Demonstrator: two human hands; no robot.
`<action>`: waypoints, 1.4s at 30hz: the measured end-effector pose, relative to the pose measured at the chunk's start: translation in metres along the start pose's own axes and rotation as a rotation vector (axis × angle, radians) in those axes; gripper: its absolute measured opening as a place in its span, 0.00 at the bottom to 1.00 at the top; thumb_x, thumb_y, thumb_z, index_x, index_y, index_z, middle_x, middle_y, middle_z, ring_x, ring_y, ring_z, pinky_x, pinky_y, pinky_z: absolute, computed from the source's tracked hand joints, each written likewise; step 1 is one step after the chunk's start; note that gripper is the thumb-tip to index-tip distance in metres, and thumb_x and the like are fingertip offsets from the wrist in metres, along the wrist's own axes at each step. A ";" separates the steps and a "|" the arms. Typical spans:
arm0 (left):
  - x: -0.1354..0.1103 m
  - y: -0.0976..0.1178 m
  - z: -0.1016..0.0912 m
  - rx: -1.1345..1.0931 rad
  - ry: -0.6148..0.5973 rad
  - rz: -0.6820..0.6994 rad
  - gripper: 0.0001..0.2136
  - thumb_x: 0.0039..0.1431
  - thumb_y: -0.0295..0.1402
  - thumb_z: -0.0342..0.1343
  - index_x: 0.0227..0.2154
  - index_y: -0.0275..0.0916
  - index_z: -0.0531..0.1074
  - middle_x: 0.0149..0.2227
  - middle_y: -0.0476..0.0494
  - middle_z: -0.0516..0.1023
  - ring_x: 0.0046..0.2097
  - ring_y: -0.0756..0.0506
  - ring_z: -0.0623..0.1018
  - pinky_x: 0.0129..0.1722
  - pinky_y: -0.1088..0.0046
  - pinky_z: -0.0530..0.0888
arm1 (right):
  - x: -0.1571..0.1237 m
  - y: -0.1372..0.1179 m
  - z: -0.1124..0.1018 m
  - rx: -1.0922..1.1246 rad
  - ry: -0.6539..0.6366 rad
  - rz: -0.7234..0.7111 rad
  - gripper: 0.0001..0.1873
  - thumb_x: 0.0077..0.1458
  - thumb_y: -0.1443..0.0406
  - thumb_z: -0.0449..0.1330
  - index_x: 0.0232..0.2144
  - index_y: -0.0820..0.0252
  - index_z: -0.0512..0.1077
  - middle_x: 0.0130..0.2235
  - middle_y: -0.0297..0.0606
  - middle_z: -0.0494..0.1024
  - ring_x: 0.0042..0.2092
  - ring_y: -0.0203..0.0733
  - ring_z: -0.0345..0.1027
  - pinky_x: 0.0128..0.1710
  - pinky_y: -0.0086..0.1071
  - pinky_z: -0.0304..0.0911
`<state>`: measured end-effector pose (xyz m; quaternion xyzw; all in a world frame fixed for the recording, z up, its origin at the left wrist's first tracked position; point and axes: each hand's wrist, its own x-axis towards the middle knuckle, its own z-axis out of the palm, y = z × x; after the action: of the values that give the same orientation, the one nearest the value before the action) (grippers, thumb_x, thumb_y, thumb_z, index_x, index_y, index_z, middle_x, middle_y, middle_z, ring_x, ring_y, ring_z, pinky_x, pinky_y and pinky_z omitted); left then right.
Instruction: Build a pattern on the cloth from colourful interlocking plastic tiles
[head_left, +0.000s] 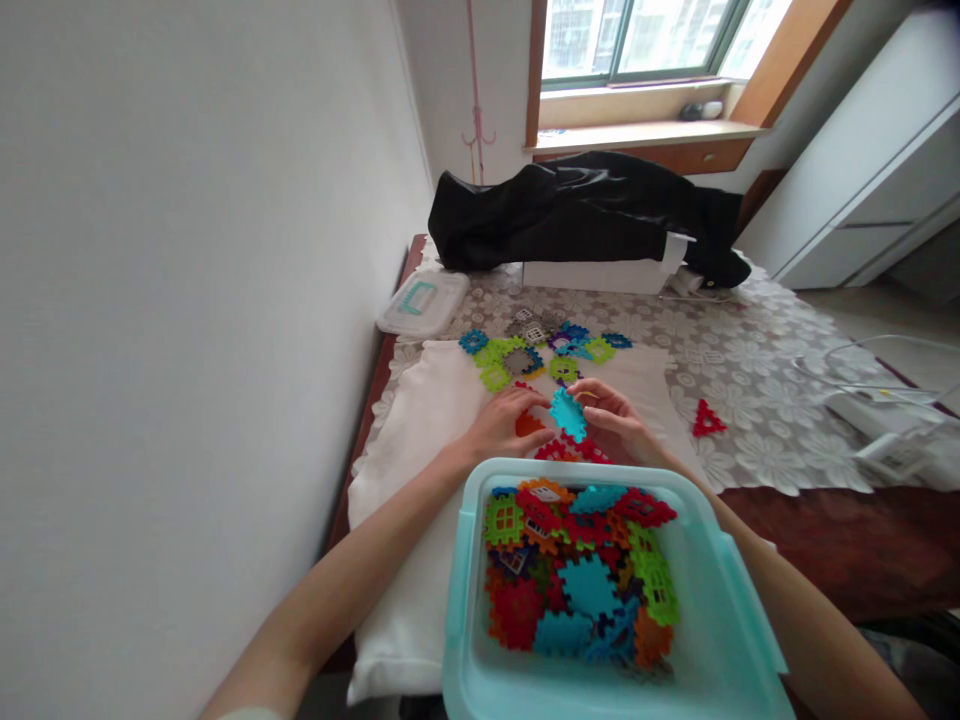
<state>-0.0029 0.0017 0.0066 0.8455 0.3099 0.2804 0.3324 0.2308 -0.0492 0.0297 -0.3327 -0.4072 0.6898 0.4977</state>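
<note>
My right hand (613, 418) pinches a light-blue toothed building tile (568, 414) at its right edge, tilted above the white cloth. My left hand (510, 425) is curled round an orange tile (529, 425), thumb below and fingers above, with its fingertips close to the blue tile. Whether they touch it I cannot tell. Just below the hands lie red tiles (577, 450). Nearest to me stands a mint-green plastic box (720, 610) between my forearms, holding a heap of mixed tiles in red, blue, green and orange.
Beyond my hands lie several green tiles (495, 358) and blue tiles (574, 338). A red triangular tile (707, 420) rests on the lace tablecloth at right. The box lid (424, 303) lies near the wall. A black cover (570, 215) drapes something at the back.
</note>
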 end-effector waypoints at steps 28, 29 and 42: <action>0.001 -0.004 0.002 0.241 -0.149 0.122 0.11 0.67 0.41 0.67 0.47 0.43 0.84 0.58 0.43 0.82 0.66 0.38 0.73 0.72 0.57 0.63 | -0.003 -0.002 -0.007 0.070 -0.660 -0.124 0.11 0.61 0.59 0.72 0.34 0.59 0.77 0.38 0.36 0.76 0.40 0.36 0.72 0.42 0.29 0.68; 0.001 -0.004 0.002 0.243 -0.144 0.124 0.11 0.67 0.41 0.66 0.47 0.43 0.84 0.58 0.44 0.82 0.66 0.38 0.73 0.72 0.57 0.63 | -0.003 -0.002 -0.006 0.072 -0.650 -0.122 0.11 0.61 0.58 0.72 0.35 0.59 0.78 0.37 0.36 0.76 0.40 0.37 0.72 0.42 0.30 0.68; 0.000 -0.007 0.005 0.273 -0.089 0.123 0.11 0.65 0.34 0.67 0.50 0.40 0.81 0.57 0.40 0.82 0.64 0.37 0.76 0.72 0.51 0.65 | 0.013 0.027 -0.012 -1.175 0.052 -0.500 0.11 0.63 0.61 0.66 0.47 0.56 0.79 0.51 0.44 0.81 0.54 0.50 0.75 0.59 0.47 0.69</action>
<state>-0.0021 0.0040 -0.0014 0.9118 0.2779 0.2176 0.2099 0.2267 -0.0384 -0.0003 -0.4615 -0.7706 0.2063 0.3880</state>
